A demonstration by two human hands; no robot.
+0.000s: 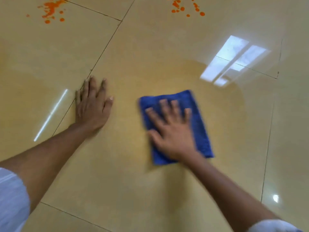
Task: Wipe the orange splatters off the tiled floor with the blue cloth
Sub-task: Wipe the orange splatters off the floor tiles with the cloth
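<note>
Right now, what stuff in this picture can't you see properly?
Head view only:
- Floor under the blue cloth: covered by the cloth and the right hand, so any orange there is hidden.
- Left orange splatter and right orange splatter: cut off by the top edge.
- Cloth edges: motion blur.
- Under the left hand: palm flat, hiding the tile.

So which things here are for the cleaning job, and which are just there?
For the job:
blue cloth
right hand flat on it
orange splatters, far left and far right
tiled floor

Just there:
left hand flat on the floor
window reflection
</note>
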